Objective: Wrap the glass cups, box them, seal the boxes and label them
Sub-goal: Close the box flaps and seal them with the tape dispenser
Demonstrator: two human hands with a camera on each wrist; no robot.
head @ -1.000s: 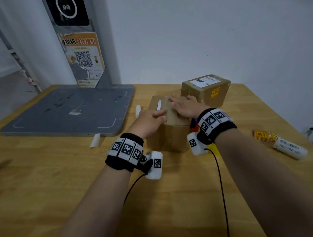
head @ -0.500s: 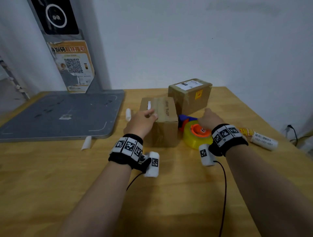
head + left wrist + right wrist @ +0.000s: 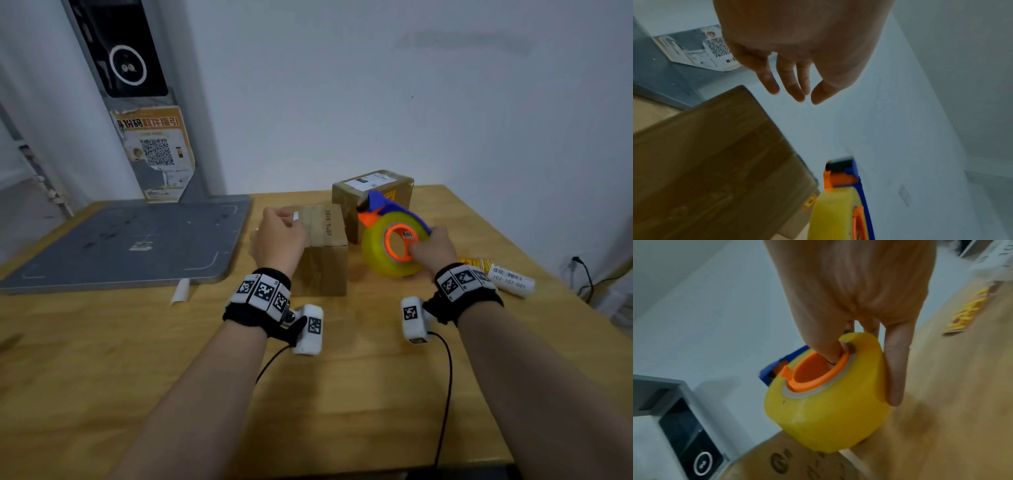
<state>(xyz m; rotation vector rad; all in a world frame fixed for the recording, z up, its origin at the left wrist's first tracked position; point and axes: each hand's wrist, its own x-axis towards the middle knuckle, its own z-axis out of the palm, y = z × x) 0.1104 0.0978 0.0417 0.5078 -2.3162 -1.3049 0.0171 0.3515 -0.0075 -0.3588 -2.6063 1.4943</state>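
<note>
Right hand lifts the tape dispenser beside the unsealed box.

A labelled sealed box (image 3: 375, 192) stands at the table's (image 3: 342, 394) far edge, directly behind the dispenser; a grey platform (image 3: 120, 240) fills the far left corner, with a white label roll (image 3: 512, 279) and yellow stickers (image 3: 474, 263) near the right edge. The near cardboard box (image 3: 323, 250) sits mid-table, just left of the tape dispenser (image 3: 394, 241). The right hand (image 3: 433, 248) grips the dispenser, thumb hooked in its orange core, fingers along the yellow roll. The left hand (image 3: 277, 236) rests against the box's left top edge, its fingers loose and apart, holding nothing.
</note>
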